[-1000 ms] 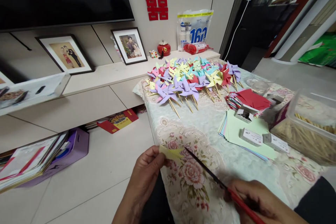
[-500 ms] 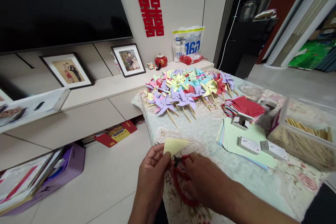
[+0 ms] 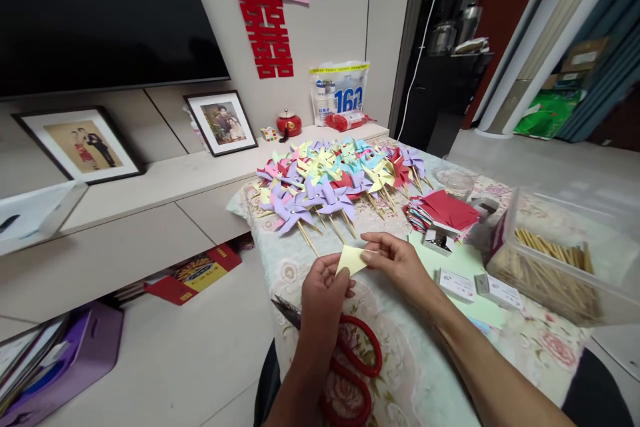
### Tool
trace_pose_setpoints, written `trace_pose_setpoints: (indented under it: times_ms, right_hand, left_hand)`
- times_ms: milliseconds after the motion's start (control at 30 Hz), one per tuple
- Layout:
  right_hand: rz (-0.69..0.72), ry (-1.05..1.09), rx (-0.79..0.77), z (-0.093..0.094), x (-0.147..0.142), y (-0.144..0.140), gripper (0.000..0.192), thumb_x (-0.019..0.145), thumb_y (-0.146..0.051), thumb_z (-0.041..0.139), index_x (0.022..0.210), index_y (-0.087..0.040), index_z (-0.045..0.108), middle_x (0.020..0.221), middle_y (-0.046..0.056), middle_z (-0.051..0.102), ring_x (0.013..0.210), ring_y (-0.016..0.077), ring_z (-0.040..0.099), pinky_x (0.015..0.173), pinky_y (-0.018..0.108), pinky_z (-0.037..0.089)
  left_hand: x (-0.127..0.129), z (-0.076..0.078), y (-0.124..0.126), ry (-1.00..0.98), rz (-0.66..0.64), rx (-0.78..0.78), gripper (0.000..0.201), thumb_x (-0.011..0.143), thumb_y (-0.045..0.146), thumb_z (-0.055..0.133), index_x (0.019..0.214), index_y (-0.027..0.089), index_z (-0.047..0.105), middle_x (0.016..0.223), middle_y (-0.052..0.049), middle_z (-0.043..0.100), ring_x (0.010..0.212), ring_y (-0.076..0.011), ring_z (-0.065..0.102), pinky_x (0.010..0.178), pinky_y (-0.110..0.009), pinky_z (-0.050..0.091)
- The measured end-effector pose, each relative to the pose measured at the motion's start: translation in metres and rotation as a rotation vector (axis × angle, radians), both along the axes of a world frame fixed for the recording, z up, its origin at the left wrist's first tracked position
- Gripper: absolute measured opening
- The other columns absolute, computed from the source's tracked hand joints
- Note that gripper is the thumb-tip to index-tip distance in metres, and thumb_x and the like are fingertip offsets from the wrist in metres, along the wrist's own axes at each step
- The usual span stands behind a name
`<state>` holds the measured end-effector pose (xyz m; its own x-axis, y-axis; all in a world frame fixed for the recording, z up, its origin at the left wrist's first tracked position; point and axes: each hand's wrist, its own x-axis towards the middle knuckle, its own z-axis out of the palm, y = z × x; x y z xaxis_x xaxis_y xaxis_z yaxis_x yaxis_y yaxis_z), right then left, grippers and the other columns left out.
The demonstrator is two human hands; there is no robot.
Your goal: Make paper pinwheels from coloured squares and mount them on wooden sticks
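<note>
Fingers point(image 3: 343, 276) of the left hand point(image 3: 323, 292) pinched the yellow paper point(image 3: 351, 257) lower-left; right hand point(image 3: 400, 263) had thumb on its right corner, index raised, grip unclear. Paper sat between hands, near side of the pinwheels point(image 3: 335, 177), long axis roughly left-right.

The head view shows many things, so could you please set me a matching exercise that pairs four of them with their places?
Things:
1. Scissors
2. Yellow paper
3. Sticks
4. Red jar

Places:
A. Inside the clear box
B. Beside the cube
C. On the cloth, partly hidden by the left arm
D. Held by the left hand and right hand

Pairs: 1-C, 2-D, 3-A, 4-B
</note>
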<state>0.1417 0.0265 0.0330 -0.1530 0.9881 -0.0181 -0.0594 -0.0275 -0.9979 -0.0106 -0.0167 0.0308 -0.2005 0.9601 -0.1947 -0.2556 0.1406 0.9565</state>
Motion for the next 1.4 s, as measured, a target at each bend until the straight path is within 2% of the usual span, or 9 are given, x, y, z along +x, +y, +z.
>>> trace_pose_setpoints:
  times_ms: [100, 233, 367, 533, 733, 900, 1133, 1267, 1400]
  right_hand:
    - [-0.022, 0.032, -0.042, -0.005, 0.004, 0.003, 0.044, 0.068, -0.039, 0.081, 0.103, -0.016, 0.067, 0.069, -0.003, 0.063, 0.060, 0.0125, 0.056, 0.063, 0.029, 0.044]
    - [0.047, 0.110, -0.180, -0.003, 0.011, 0.005, 0.044, 0.066, -0.037, 0.082, 0.102, -0.016, 0.067, 0.067, -0.003, 0.063, 0.056, 0.0115, 0.055, 0.061, 0.028, 0.044]
    - [0.100, 0.150, -0.292, -0.004, 0.010, 0.004, 0.045, 0.065, -0.035, 0.084, 0.103, -0.016, 0.069, 0.067, -0.004, 0.063, 0.055, 0.0105, 0.055, 0.059, 0.027, 0.044]
    - [0.153, 0.122, -0.286, -0.010, 0.008, 0.003, 0.041, 0.068, -0.034, 0.084, 0.103, -0.016, 0.070, 0.070, -0.004, 0.063, 0.057, 0.0097, 0.055, 0.059, 0.026, 0.044]
    - [0.164, 0.114, -0.292, -0.012, 0.007, 0.001, 0.038, 0.071, -0.034, 0.083, 0.102, -0.017, 0.071, 0.073, -0.003, 0.064, 0.059, 0.0093, 0.054, 0.059, 0.025, 0.044]
    - [0.180, 0.132, -0.296, -0.012, 0.008, 0.000, 0.039, 0.072, -0.039, 0.083, 0.101, -0.017, 0.072, 0.075, -0.002, 0.066, 0.060, 0.0100, 0.055, 0.061, 0.026, 0.044]
    - [0.240, 0.147, -0.234, -0.008, 0.011, -0.001, 0.044, 0.081, -0.054, 0.072, 0.102, -0.015, 0.074, 0.091, 0.007, 0.073, 0.087, 0.0207, 0.065, 0.081, 0.035, 0.048]
    - [0.242, 0.132, -0.236, -0.011, 0.013, -0.001, 0.041, 0.077, -0.044, 0.079, 0.108, -0.018, 0.073, 0.098, 0.006, 0.075, 0.088, 0.0198, 0.066, 0.084, 0.034, 0.048]
    - [0.202, 0.135, -0.258, -0.012, 0.013, -0.001, 0.039, 0.074, -0.039, 0.081, 0.108, -0.019, 0.073, 0.097, 0.005, 0.075, 0.086, 0.0185, 0.066, 0.082, 0.033, 0.048]
  left_hand:
    - [0.003, -0.006, 0.005, -0.037, -0.046, 0.022, 0.031, 0.075, 0.033, 0.074, 0.099, 0.014, 0.069, 0.080, -0.005, 0.072, 0.065, -0.0150, 0.064, 0.058, -0.025, 0.050]
    - [-0.002, -0.013, 0.007, -0.260, -0.079, 0.018, 0.035, 0.082, 0.047, 0.065, 0.099, 0.016, 0.071, 0.095, -0.010, 0.074, 0.084, -0.0217, 0.070, 0.071, -0.031, 0.054]
    - [-0.007, -0.019, 0.009, -0.350, -0.071, -0.029, 0.034, 0.074, 0.038, 0.077, 0.102, 0.018, 0.073, 0.098, -0.009, 0.076, 0.090, -0.0213, 0.070, 0.081, -0.032, 0.054]
    - [-0.006, -0.022, 0.004, -0.362, -0.113, -0.001, 0.031, 0.074, 0.031, 0.078, 0.103, 0.022, 0.074, 0.100, -0.004, 0.076, 0.085, -0.0168, 0.069, 0.077, -0.028, 0.052]
    - [-0.004, -0.025, 0.001, -0.281, -0.170, 0.006, 0.022, 0.075, 0.028, 0.077, 0.095, 0.020, 0.074, 0.079, -0.001, 0.075, 0.068, -0.0126, 0.066, 0.069, -0.025, 0.050]
    - [-0.004, -0.030, 0.001, -0.250, -0.154, -0.005, 0.024, 0.074, 0.031, 0.079, 0.093, 0.019, 0.073, 0.078, -0.002, 0.075, 0.068, -0.0136, 0.066, 0.067, -0.025, 0.050]
    - [-0.005, -0.019, 0.002, -0.196, -0.085, -0.080, 0.021, 0.073, 0.035, 0.078, 0.079, 0.017, 0.069, 0.065, 0.002, 0.069, 0.058, -0.0107, 0.058, 0.058, -0.021, 0.045]
    - [-0.005, -0.016, 0.001, -0.193, -0.084, -0.114, 0.022, 0.073, 0.036, 0.077, 0.079, 0.017, 0.067, 0.062, 0.003, 0.065, 0.056, -0.0102, 0.054, 0.054, -0.020, 0.042]
    - [-0.007, -0.013, 0.000, -0.135, -0.119, -0.101, 0.022, 0.077, 0.037, 0.073, 0.078, 0.016, 0.067, 0.063, 0.002, 0.065, 0.055, -0.0106, 0.050, 0.053, -0.020, 0.040]
